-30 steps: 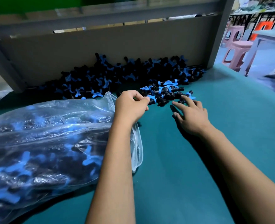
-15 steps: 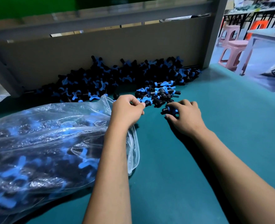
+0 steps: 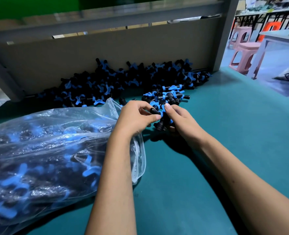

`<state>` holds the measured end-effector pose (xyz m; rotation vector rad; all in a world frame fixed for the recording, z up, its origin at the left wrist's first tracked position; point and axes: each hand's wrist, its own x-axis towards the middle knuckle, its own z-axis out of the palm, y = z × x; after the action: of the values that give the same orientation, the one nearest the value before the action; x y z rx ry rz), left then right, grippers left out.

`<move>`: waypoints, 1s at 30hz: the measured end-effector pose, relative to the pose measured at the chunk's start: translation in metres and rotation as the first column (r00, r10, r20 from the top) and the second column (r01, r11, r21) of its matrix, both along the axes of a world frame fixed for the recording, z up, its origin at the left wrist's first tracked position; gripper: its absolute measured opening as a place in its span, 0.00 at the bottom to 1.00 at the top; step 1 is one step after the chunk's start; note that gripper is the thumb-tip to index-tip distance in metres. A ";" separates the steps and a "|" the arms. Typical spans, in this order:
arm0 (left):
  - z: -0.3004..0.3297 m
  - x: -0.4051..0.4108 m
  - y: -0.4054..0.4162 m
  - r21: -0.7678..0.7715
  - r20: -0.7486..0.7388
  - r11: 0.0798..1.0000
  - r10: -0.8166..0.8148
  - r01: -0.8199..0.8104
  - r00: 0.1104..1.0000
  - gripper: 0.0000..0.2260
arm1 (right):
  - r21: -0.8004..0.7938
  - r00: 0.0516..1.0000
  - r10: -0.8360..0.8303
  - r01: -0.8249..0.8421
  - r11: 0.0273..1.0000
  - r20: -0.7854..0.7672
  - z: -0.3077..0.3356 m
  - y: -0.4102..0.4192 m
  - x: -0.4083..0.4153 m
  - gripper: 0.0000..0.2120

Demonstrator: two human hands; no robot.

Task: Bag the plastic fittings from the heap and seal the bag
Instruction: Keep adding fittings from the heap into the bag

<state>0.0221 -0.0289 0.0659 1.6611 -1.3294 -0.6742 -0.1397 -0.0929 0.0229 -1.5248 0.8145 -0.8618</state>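
The green table (image 3: 208, 167) takes up most of the view. It has a tall grey board (image 3: 106, 53) at the back, and the board likely keeps the parts from sliding off.

A big clear bag (image 3: 47, 150) lies on its side at the left. It is already very full of black and blue parts. Its open mouth (image 3: 138, 158) points to the middle, near the hands, so new parts only have a short way to go. The left arm rests across the mouth.

The heap (image 3: 123, 78) of plastic fittings sits against the board, behind the bag. A small bunch (image 3: 169, 95) of them lies closer, just in front of the hands. That makes them easy to grab.

Both hands meet in front of that bunch. The left hand (image 3: 135, 117) has its fingers curled around a fitting (image 3: 154, 110), thumb on one side. The right hand (image 3: 182, 119) is curled around more fittings (image 3: 162, 123), held between thumb and fingers. The two hands nearly touch, maybe to pass parts into one handful.

I think the bagging is almost done, but the bag is not sealed yet.
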 end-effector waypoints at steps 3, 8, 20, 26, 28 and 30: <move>-0.002 0.004 -0.002 -0.007 -0.058 1.000 0.025 -0.026 0.998 0.06 | 0.223 0.972 0.004 -0.058 0.973 0.237 0.002 -0.004 -0.001 0.08; -0.002 0.006 -0.003 -0.038 -0.133 0.998 0.035 -0.041 0.990 0.06 | 0.167 0.924 0.055 -0.127 0.978 0.380 -0.001 -0.008 -0.008 0.04; -0.004 0.009 -0.003 -0.096 -0.263 0.983 0.129 -0.159 0.956 0.09 | 0.170 0.899 -0.146 0.082 0.982 0.414 -0.010 -0.017 -0.009 0.07; -0.005 0.010 -0.004 -0.065 -0.272 0.990 0.105 -0.127 0.956 0.09 | 0.209 0.863 -0.206 0.120 0.970 0.462 -0.011 -0.020 -0.011 0.08; -0.006 0.007 -0.004 -0.025 -0.241 0.999 0.034 -0.041 0.970 0.10 | 0.142 0.892 -0.114 0.057 0.988 0.437 -0.011 -0.015 -0.008 0.10; -0.007 0.006 -0.003 0.029 -0.210 0.999 -0.024 0.031 0.977 0.10 | 0.092 0.895 -0.012 -0.033 0.995 0.445 -0.010 -0.010 -0.003 0.10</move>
<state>0.0277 -0.0319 0.0590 1.5523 -1.1975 -0.8666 -0.1429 -0.1026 0.0128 -1.1776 0.4998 -1.0955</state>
